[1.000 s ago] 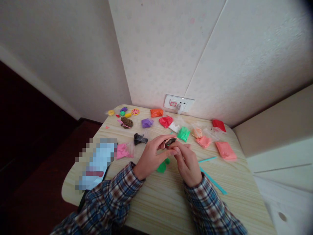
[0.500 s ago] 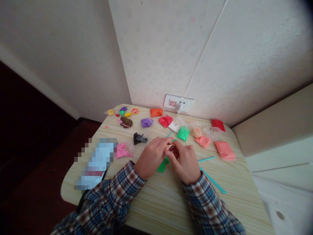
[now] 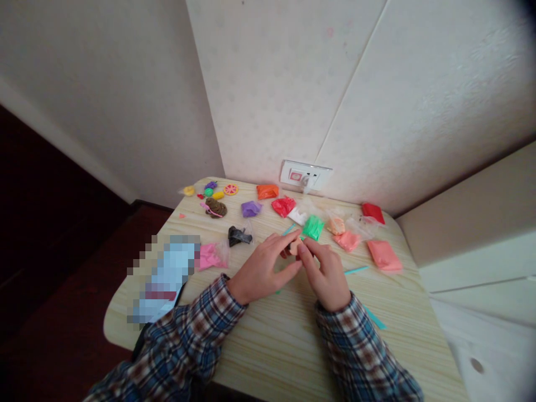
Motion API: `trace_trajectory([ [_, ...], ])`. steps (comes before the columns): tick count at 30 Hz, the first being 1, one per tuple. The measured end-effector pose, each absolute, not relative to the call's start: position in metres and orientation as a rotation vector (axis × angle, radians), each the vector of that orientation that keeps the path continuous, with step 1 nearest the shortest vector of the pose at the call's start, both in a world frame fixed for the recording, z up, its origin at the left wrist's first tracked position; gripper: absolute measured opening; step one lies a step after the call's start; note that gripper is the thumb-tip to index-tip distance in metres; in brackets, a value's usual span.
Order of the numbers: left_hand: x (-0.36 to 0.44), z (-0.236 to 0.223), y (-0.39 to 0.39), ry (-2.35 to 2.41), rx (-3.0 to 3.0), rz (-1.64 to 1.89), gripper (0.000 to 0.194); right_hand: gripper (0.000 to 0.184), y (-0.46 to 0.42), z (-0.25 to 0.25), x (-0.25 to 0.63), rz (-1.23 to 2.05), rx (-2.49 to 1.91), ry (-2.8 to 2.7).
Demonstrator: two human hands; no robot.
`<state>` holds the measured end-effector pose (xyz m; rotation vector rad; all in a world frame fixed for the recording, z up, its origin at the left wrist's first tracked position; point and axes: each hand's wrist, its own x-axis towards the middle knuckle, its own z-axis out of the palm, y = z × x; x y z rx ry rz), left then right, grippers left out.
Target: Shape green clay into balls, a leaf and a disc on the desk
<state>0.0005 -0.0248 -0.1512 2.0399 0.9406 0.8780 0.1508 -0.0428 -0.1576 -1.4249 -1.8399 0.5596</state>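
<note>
A small peach-coloured piece of modelling clay (image 3: pixel 295 246) with a dark part on its left side is pinched between the fingertips of both hands. My left hand (image 3: pixel 262 269) comes from the left, its fingers closed on the piece and its thumb reaching below it. From the right, my right hand (image 3: pixel 330 274) grips the same piece between thumb and fingers. Under my left hand a bit of green clay (image 3: pixel 278 292) peeks out, mostly covered. Two turquoise strips (image 3: pixel 357 270) lie beside my right hand, partly behind the hand and sleeve.
Bags of coloured clay lie on the wooden table (image 3: pixel 268 346): pink (image 3: pixel 211 256), black (image 3: pixel 239 236), purple (image 3: pixel 251 209), green (image 3: pixel 312 227), coral (image 3: pixel 384 255) and others. A coiled brown clay piece (image 3: pixel 215 207) and small clay fruits (image 3: pixel 230 190) sit far left. A phone (image 3: pixel 170 273), blurred, lies left.
The clay piece has turned so its peach face shows. My left thumb has extended below it, and my hands now cover most of the green clay.
</note>
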Motion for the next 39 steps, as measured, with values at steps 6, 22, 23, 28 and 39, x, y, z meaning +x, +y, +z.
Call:
trace_trajectory([
  [6,-0.001,-0.147,-0.019,0.932,1.84,0.964,0.027,0.045,-0.043,-0.156,0.153,0.663,-1.354,-1.825],
  [22,-0.002,-0.146,-0.018,0.879,1.382,1.056,0.013,0.042,-0.045,-0.153,0.153,0.944,-1.2,-1.761],
  [23,-0.002,-0.146,-0.018,0.858,1.333,1.062,0.013,0.041,-0.046,-0.153,0.153,0.945,-1.181,-1.768],
  [28,0.0,-0.147,-0.017,0.853,1.171,1.115,0.013,0.037,-0.046,-0.16,0.153,0.96,-1.141,-1.763],
  [39,-0.001,-0.149,-0.021,1.047,1.688,1.088,0.029,0.029,-0.045,-0.166,0.146,0.865,-1.141,-1.773],
])
